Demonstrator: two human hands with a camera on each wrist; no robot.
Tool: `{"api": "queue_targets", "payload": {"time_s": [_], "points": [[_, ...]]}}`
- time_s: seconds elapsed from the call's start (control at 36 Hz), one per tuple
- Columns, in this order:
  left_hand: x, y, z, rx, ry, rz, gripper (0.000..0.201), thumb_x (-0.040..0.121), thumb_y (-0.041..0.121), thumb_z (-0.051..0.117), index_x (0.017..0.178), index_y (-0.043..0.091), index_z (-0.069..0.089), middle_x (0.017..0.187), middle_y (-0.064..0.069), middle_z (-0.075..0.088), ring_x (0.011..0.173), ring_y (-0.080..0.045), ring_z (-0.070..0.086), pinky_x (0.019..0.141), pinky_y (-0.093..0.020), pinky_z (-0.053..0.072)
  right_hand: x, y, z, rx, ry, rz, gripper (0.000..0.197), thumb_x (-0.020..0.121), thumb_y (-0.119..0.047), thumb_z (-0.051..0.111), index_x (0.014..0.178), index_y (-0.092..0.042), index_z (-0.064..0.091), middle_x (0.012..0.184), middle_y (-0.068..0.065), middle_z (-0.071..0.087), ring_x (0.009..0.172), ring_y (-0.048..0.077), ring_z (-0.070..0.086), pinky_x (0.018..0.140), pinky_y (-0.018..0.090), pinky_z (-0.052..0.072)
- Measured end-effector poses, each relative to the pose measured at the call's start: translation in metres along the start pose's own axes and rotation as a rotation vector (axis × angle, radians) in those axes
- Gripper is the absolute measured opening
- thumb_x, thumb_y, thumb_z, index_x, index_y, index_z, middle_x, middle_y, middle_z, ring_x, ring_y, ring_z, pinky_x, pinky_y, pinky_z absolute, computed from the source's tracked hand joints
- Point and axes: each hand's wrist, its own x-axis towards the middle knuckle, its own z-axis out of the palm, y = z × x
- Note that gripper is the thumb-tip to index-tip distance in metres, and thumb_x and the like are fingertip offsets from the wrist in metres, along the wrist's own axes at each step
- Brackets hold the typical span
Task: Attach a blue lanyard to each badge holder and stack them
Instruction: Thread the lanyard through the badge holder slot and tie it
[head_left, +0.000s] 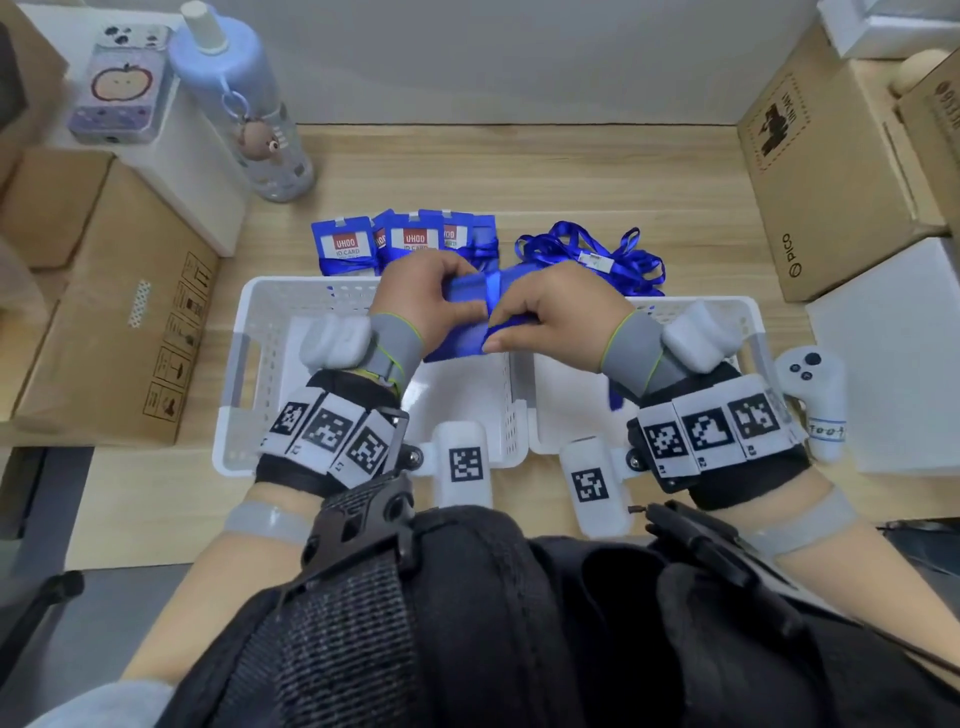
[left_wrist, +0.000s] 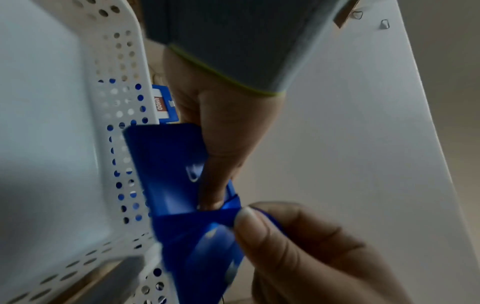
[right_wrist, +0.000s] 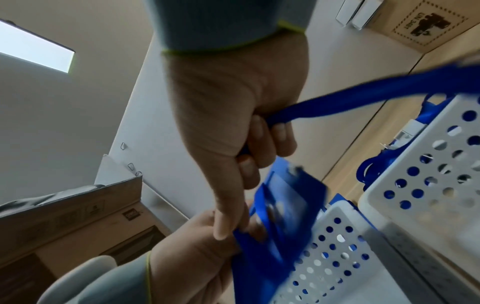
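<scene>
Both hands meet over the far rim of the white basket (head_left: 244, 364), working one blue badge holder (head_left: 467, 296) between them. The left hand (head_left: 431, 301) has its fingers curled round the holder's left end, thumb pressed on the face. The right hand (head_left: 550, 317) pinches a blue lanyard (head_left: 492, 291) strap against the holder with thumb and forefinger, while its other fingers are curled round the strap, which trails away from the fist in the right wrist view (right_wrist: 363, 96). The strap crosses the middle of the holder; whether it is clipped on I cannot tell.

At twelve o'clock from the hands, a row of spare badge holders (head_left: 345, 249) lies on the wooden table (head_left: 519, 171), overlapping, each with a red and white insert reading "UHOO ID CARD". At one o'clock sits a tangle of loose lanyards (head_left: 592, 249), just beyond the basket's far edge.

At ten o'clock stands a pale blue bottle (head_left: 244, 104) with a bear charm, and beside it a phone (head_left: 122, 83) in a case showing a cartoon apple. At two o'clock a cardboard box (head_left: 810, 171) carries the word "PICO". At three o'clock a white controller (head_left: 813, 395) rests beside the basket, with a handwritten tag too small to read.
</scene>
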Motion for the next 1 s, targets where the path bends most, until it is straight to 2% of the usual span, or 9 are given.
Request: {"api": "queue_targets", "payload": {"time_s": [0.17,0.28,0.36,0.44,0.53,0.61,0.69,0.89,1.0], "points": [[-0.007,0.006,0.005,0.002,-0.236,0.133,0.02,0.069,0.01,0.078,0.086,0.008,0.067,0.079,0.001,0.049,0.078,-0.016,0.048,0.069,-0.026,0.036,0.006,0.009,-0.012,0.046,0.197,0.063,0.013,0.073,-0.032,0.073,0.084,-0.024,0.074,0.066,-0.017,0.052,0.078,0.013,0.051,0.075,0.036,0.046],[-0.008,0.001,0.003,-0.16,-0.277,0.149,0.022,0.062,0.012,0.08,0.073,0.018,0.062,0.074,0.011,0.048,0.072,-0.003,0.049,0.069,-0.021,0.038,0.005,0.022,-0.012,0.168,0.334,0.143,0.013,0.077,-0.029,0.07,0.081,-0.018,0.074,0.083,0.005,0.07,0.084,0.023,0.061,0.079,0.04,0.048],[-0.009,0.0,0.001,-0.38,-0.226,0.097,0.027,0.061,0.014,0.078,0.068,0.029,0.057,0.072,0.012,0.053,0.061,0.009,0.049,0.065,-0.012,0.041,0.003,0.029,-0.007,0.218,0.316,0.19,0.018,0.085,-0.024,0.062,0.076,-0.011,0.07,0.075,0.013,0.067,0.075,0.027,0.058,0.073,0.038,0.047],[-0.006,-0.004,0.002,-0.588,-0.113,-0.035,0.026,0.068,0.002,0.076,0.069,0.022,0.059,0.066,0.01,0.058,0.059,0.002,0.051,0.063,-0.016,0.045,0.0,0.029,0.001,0.23,0.249,0.211,0.029,0.088,-0.014,0.053,0.059,-0.016,0.056,0.054,0.002,0.043,0.056,0.018,0.036,0.061,0.029,0.03],[-0.005,-0.004,-0.001,-0.69,0.006,-0.148,0.011,0.064,0.012,0.067,0.065,0.02,0.06,0.065,0.003,0.058,0.061,-0.01,0.05,0.062,-0.021,0.043,-0.002,0.025,0.003,0.198,0.177,0.217,0.017,0.089,-0.02,0.055,0.082,-0.015,0.07,0.048,-0.006,0.044,0.052,0.011,0.039,0.059,0.029,0.029],[-0.002,-0.01,-0.003,-0.688,0.092,-0.244,0.013,0.07,0.004,0.064,0.069,0.016,0.058,0.069,-0.003,0.056,0.066,-0.017,0.049,0.069,-0.029,0.043,-0.004,0.02,0.003,0.147,0.075,0.174,0.022,0.091,-0.026,0.054,0.094,-0.012,0.07,0.057,-0.01,0.045,0.058,0.011,0.043,0.064,0.029,0.034],[0.0,-0.019,-0.002,-0.567,0.133,-0.291,0.014,0.07,0.01,0.065,0.064,0.016,0.054,0.065,-0.002,0.054,0.065,-0.019,0.046,0.069,-0.032,0.041,-0.003,0.015,0.001,0.053,-0.001,0.123,0.025,0.093,-0.029,0.051,0.098,-0.011,0.068,0.071,0.002,0.057,0.074,0.021,0.052,0.075,0.036,0.043],[-0.003,-0.021,0.003,-0.418,0.106,-0.265,0.028,0.076,0.014,0.072,0.06,0.019,0.05,0.062,0.001,0.051,0.06,-0.015,0.042,0.061,-0.026,0.037,0.001,0.004,-0.011,-0.141,0.082,0.091,0.02,0.091,-0.031,0.052,0.101,-0.022,0.067,0.097,0.004,0.067,0.094,0.025,0.057,0.081,0.039,0.048],[-0.002,-0.015,0.003,-0.385,0.073,-0.26,0.027,0.075,0.005,0.068,0.06,0.02,0.051,0.063,0.001,0.051,0.068,-0.02,0.045,0.065,-0.027,0.039,0.008,0.0,-0.014,-0.158,0.151,0.108,0.019,0.089,-0.027,0.054,0.098,-0.017,0.068,0.084,0.005,0.061,0.088,0.029,0.055,0.078,0.036,0.046]]}}
